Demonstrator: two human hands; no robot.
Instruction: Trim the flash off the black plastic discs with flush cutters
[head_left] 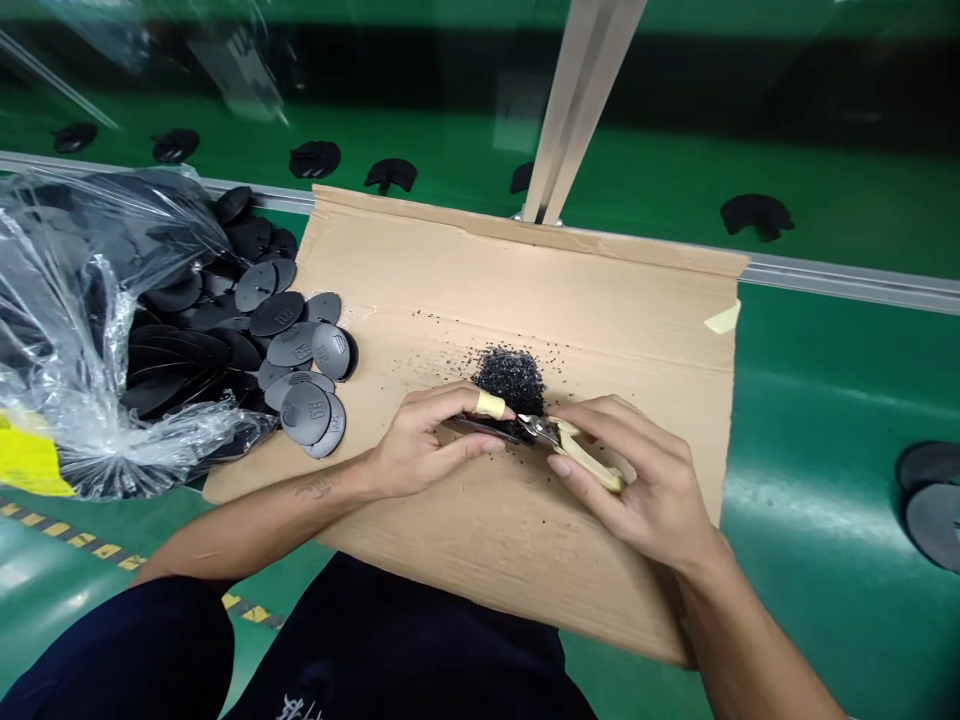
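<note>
My left hand [427, 440] pinches a flat black plastic disc [487, 428] edge-on over a sheet of cardboard [525, 290]; a tan finger cot covers its fingertip. My right hand [637, 480] is closed round a small cutter with cream handles [592, 462], and its metal jaws touch the disc's edge. Just behind both hands lies a small heap of black trimmings [511, 378], with specks scattered around it.
A clear plastic bag [67, 330] spilling several black discs [307, 350] lies at the left. Behind the cardboard runs a green conveyor [675, 180] carrying more black pieces, crossed by a metal rail [577, 100]. Two discs [930, 500] sit at the right edge.
</note>
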